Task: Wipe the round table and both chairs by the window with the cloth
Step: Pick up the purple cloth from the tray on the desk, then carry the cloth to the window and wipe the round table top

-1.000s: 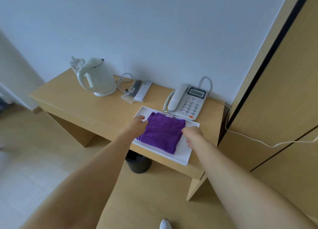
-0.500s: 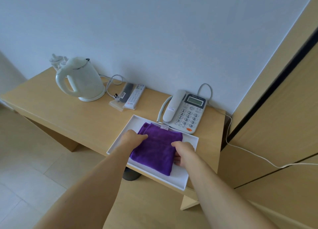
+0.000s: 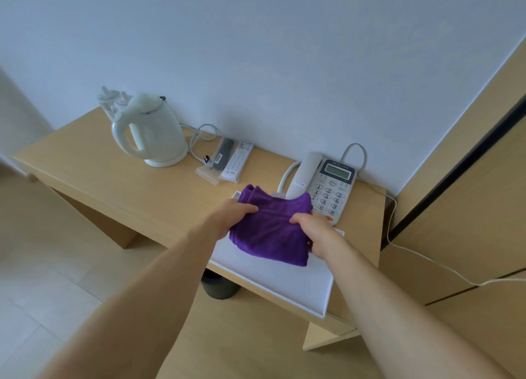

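The folded purple cloth (image 3: 273, 230), plush and bunched, runs lengthwise from far left to near right over the white tray (image 3: 279, 284) on the wooden desk (image 3: 113, 176), its sides gripped by the left hand (image 3: 227, 216) and right hand (image 3: 316, 233), fingers curled.

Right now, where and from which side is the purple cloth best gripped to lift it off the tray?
By its two side edges, from above: the cloth is folded and limp, so one grip per side probably keeps the stack together. The left hand and right hand already pinch those edges over the tray.
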Available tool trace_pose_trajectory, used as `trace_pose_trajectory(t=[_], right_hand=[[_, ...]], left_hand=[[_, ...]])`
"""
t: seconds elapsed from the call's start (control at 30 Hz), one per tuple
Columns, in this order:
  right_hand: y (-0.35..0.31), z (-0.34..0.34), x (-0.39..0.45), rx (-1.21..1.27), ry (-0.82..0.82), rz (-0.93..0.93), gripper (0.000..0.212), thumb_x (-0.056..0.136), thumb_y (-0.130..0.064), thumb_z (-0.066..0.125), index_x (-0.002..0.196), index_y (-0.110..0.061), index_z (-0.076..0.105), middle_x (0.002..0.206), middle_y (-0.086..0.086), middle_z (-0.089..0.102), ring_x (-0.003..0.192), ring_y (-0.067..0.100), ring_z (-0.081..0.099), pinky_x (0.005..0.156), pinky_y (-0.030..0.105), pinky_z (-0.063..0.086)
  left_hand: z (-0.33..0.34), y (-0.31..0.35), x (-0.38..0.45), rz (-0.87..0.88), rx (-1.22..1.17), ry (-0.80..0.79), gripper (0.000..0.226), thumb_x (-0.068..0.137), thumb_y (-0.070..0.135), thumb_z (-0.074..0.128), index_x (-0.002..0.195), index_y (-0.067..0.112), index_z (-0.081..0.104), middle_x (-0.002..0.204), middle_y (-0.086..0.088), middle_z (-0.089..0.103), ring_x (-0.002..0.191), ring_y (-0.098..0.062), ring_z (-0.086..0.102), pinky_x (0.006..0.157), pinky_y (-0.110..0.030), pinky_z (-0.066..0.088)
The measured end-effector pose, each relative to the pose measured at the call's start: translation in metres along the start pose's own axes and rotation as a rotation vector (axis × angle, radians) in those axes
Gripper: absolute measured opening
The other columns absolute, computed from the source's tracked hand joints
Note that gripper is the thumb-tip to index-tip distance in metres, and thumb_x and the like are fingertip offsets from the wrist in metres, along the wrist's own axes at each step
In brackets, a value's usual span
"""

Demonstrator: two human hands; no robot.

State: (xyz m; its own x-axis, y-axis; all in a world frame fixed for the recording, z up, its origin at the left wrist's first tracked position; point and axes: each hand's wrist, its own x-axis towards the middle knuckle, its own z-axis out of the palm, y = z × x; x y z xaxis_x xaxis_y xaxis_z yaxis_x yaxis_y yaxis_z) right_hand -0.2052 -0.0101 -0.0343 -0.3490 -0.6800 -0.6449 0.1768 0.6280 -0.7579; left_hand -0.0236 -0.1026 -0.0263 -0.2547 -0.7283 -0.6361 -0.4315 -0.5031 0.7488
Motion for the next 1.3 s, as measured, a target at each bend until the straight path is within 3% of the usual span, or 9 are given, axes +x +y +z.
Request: trace_pose_trajectory(t=[0.17, 0.37, 0.5, 0.67, 0.83, 0.97, 1.13, 1.3], right_hand=[[-0.059, 0.027, -0.024, -0.042, -0.035, -0.247, 0.028, 0.068, -0.023, 0.06, 0.095, -0.021, 0.066, 0.094, 0.006, 0.073, 0.086, 0.025, 0.069, 0.074, 0.034, 0.055], [-0.112, 0.088, -0.063, -0.023, -0.228, -0.406, 0.032, 0.059, -0.023, 0.061, 0.09, -0.021, 0.068, 0.094, 0.008, 0.074, 0.085, 0.028, 0.068, 0.08, 0.038, 0.054], [-0.13, 0.146, -0.095, -0.007, -0.409, -0.416, 0.038, 0.063, -0.016, 0.062, 0.099, -0.023, 0.07, 0.102, 0.009, 0.074, 0.095, 0.031, 0.067, 0.089, 0.044, 0.054], [-0.135, 0.224, -0.142, -0.031, -0.644, -0.353, 0.018, 0.069, -0.012, 0.062, 0.072, -0.022, 0.076, 0.076, 0.004, 0.076, 0.07, 0.023, 0.07, 0.065, 0.03, 0.054], [-0.137, 0.303, -0.188, -0.109, -0.82, -0.316, 0.032, 0.07, -0.013, 0.062, 0.101, -0.014, 0.073, 0.096, 0.013, 0.076, 0.078, 0.031, 0.074, 0.067, 0.042, 0.059], [-0.129, 0.373, -0.22, -0.128, -0.923, -0.326, 0.031, 0.073, -0.01, 0.059, 0.101, -0.012, 0.072, 0.094, 0.013, 0.076, 0.078, 0.03, 0.073, 0.067, 0.042, 0.058], [-0.108, 0.47, -0.267, -0.176, -0.971, -0.326, 0.034, 0.071, -0.012, 0.061, 0.104, -0.011, 0.07, 0.094, 0.013, 0.076, 0.085, 0.034, 0.072, 0.07, 0.049, 0.059], [-0.083, 0.566, -0.316, -0.161, -1.027, -0.313, 0.028, 0.072, -0.009, 0.059, 0.098, -0.009, 0.07, 0.086, 0.013, 0.076, 0.073, 0.031, 0.073, 0.068, 0.045, 0.06]], left_hand=[[-0.042, 0.028, -0.037, 0.285, -0.101, 0.097, 0.025, 0.092, 0.023, 0.07, 0.114, 0.014, 0.067, 0.112, -0.01, 0.073, 0.103, -0.028, 0.07, 0.097, -0.046, 0.055], [-0.115, 0.026, -0.092, 0.454, -0.312, 0.217, 0.012, 0.094, 0.021, 0.068, 0.106, 0.02, 0.072, 0.104, -0.003, 0.077, 0.1, -0.023, 0.072, 0.08, -0.034, 0.058], [-0.166, 0.003, -0.137, 0.469, -0.484, 0.303, 0.022, 0.094, 0.022, 0.068, 0.115, 0.016, 0.069, 0.108, -0.006, 0.076, 0.098, -0.023, 0.074, 0.075, -0.032, 0.059], [-0.234, -0.035, -0.197, 0.413, -0.713, 0.354, 0.029, 0.092, 0.025, 0.071, 0.118, 0.016, 0.066, 0.106, -0.008, 0.077, 0.095, -0.026, 0.075, 0.068, -0.037, 0.061], [-0.296, -0.082, -0.242, 0.4, -0.906, 0.34, 0.04, 0.09, 0.029, 0.072, 0.126, 0.016, 0.062, 0.113, -0.013, 0.074, 0.099, -0.032, 0.074, 0.072, -0.043, 0.06], [-0.348, -0.125, -0.274, 0.412, -1.026, 0.307, 0.05, 0.086, 0.033, 0.074, 0.13, 0.011, 0.062, 0.121, -0.017, 0.07, 0.101, -0.034, 0.072, 0.079, -0.045, 0.059], [-0.426, -0.174, -0.323, 0.439, -1.047, 0.383, 0.057, 0.082, 0.034, 0.077, 0.132, 0.012, 0.06, 0.122, -0.018, 0.069, 0.104, -0.036, 0.071, 0.084, -0.048, 0.058], [-0.503, -0.211, -0.383, 0.493, -0.963, 0.593, 0.043, 0.086, 0.026, 0.073, 0.125, 0.016, 0.059, 0.106, -0.016, 0.075, 0.096, -0.035, 0.074, 0.072, -0.045, 0.06]])
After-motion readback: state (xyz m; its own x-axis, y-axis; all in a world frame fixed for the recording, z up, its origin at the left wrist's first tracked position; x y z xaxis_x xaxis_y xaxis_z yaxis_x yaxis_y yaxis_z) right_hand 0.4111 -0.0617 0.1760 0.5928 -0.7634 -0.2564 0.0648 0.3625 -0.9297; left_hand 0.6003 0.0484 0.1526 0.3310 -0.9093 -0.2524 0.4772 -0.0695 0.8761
